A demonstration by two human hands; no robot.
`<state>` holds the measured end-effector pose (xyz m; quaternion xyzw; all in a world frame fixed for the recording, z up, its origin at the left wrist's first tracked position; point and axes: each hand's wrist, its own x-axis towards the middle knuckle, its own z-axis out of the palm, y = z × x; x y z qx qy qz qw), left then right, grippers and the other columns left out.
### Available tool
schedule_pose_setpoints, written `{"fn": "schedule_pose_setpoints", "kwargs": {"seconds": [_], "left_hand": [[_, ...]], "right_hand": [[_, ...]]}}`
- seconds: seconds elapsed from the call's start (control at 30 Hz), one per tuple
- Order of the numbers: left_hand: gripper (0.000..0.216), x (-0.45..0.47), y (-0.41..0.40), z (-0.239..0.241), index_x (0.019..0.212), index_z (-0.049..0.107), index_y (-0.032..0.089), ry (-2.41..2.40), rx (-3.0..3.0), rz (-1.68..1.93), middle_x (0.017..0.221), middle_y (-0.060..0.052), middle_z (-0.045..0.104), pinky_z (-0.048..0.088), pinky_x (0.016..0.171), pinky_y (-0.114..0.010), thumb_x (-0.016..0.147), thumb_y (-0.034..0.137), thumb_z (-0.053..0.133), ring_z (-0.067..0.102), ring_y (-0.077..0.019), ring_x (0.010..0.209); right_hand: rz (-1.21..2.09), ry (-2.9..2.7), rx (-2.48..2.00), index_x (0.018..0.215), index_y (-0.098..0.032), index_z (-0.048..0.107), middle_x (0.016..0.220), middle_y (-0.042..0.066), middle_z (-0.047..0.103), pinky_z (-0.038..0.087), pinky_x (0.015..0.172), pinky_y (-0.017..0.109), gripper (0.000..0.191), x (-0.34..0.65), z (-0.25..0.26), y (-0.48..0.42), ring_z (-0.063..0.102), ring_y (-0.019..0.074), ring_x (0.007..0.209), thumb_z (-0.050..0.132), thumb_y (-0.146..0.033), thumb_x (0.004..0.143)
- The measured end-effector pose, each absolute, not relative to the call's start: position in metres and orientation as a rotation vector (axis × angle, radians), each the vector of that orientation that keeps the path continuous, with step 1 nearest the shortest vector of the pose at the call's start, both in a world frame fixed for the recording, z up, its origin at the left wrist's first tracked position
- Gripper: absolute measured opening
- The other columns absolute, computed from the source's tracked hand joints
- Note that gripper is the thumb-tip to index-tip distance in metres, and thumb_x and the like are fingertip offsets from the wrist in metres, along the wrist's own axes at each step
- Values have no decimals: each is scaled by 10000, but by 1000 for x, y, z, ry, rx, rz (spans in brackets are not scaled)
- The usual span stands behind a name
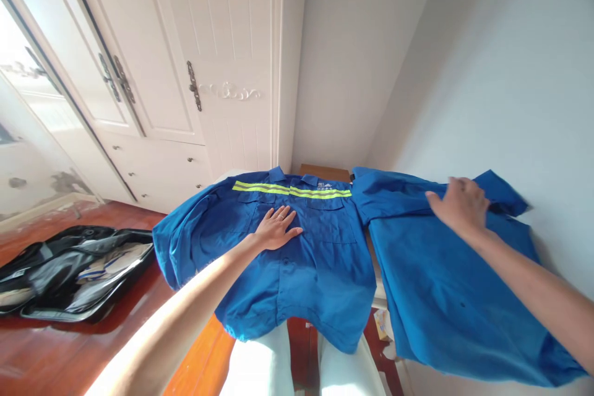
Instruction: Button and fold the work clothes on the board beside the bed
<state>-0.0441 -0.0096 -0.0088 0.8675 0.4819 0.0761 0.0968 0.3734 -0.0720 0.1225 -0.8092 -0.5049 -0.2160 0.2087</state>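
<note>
A blue work shirt (320,272) with a yellow-green and grey reflective stripe (292,192) across the chest lies spread out in front of me. My left hand (277,228) rests flat on its front between the chest pockets, fingers stretched. One sleeve (174,241) hangs down at the left. To the right, another stretch of blue cloth (445,297), perhaps a second garment, is laid out beside the shirt. My right hand (463,204) is over its upper edge, thumb apart and fingers slightly bent, holding nothing I can see. Whether it touches the cloth I cannot tell.
An open black suitcase (88,275) with clothes inside lies on the red-brown floor (41,352) at the left. White wardrobes (236,31) stand behind, and a pale wall (505,74) bounds the right. A brown box (325,172) shows behind the shirt's collar.
</note>
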Motion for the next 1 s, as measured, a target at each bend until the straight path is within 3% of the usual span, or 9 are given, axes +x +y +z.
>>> {"fn": "schedule_pose_setpoints", "kwargs": {"seconds": [0.1,0.2,0.3,0.43,0.53,0.7,1.0], "left_hand": [[801,-38,1,-6,1510,304,251,1422,2573,230,1592,-77,204,111,1208,-494,879,733,198,130,-260,1479],[733,-43,8,2,1484,354,216,1417,2591,277,1582,-90,249,179,1189,-476,932,656,154,182,-248,1470],[696,-79,5,12,1458,397,194,1527,2640,316,1579,-88,262,200,1185,-423,950,618,184,180,-230,1472],[743,-161,-12,12,1490,339,171,1764,2536,121,1589,-103,215,156,1189,-458,931,644,212,157,-261,1475],[728,-205,-20,4,1517,269,178,1720,2526,109,1592,-89,207,133,1194,-424,945,620,182,153,-229,1476],[667,-223,-2,-3,1512,282,236,1605,2601,164,1585,-64,225,143,1189,-435,954,596,218,177,-231,1471],[508,-226,54,16,1306,577,128,1804,2564,165,1431,-151,500,290,1130,-483,936,460,477,334,-338,1400]], "right_hand": [[-404,-2069,-1725,1354,-155,498,1387,169,501,374,1055,446,503,264,87,-80,449,300,1299,395,-440,952],[-172,-2598,-1258,1441,-181,423,1537,134,330,309,1126,446,630,175,45,-86,302,285,1416,412,-564,940],[24,-2703,-1275,1475,-147,374,1546,158,289,264,1155,485,687,149,15,-89,257,294,1439,331,-596,957],[139,-2710,-1331,1500,-169,321,1568,130,227,214,1184,490,679,188,-1,-92,186,266,1461,248,-593,975],[151,-2724,-1364,1516,-190,274,1576,119,196,207,1187,501,676,220,-4,-96,156,259,1465,259,-594,974],[123,-2736,-1433,1524,-227,243,1575,102,212,235,1176,522,695,243,-4,-97,176,266,1459,303,-620,954],[246,-2606,-1682,1532,-136,211,1586,136,138,157,1201,481,832,220,-5,-54,110,275,1473,172,-703,924]]}}
